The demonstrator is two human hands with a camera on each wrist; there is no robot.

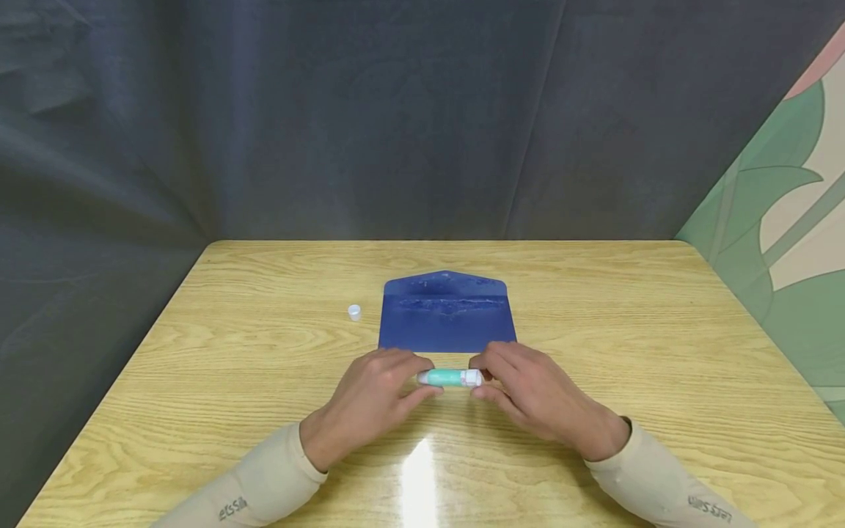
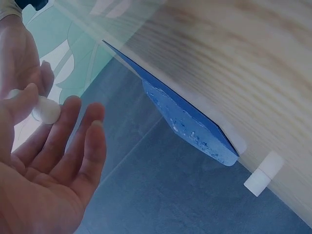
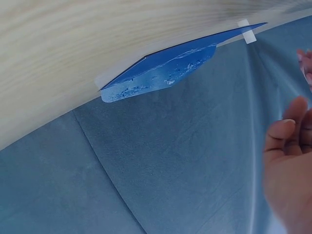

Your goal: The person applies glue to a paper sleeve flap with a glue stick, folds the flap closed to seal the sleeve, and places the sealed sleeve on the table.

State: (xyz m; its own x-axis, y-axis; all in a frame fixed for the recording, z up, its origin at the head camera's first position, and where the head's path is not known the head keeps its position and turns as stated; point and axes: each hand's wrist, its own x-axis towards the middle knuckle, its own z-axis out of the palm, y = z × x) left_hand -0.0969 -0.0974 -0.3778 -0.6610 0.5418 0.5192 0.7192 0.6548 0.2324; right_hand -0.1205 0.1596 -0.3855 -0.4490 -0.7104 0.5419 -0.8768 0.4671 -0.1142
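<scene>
Left hand [image 1: 372, 391] pinching green tube [image 1: 445, 378] crosswise, apparently for steadiness, on the near side of blue envelope [image 1: 449, 326]; right hand [image 1: 541, 392] half-curled at tube's right end, grip unclear

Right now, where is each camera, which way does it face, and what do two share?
Head: on the head, facing forward and down at table, tube and envelope; left grip, right grip and sleeves show.
Left wrist: worn there, facing envelope and dark cloth; left grip large, part of right grip beyond.
Right wrist: worn there, facing envelope and dark cloth; right grip at right edge, part of left grip above.
Shared: both wrist views show envelope and white cap.
</scene>
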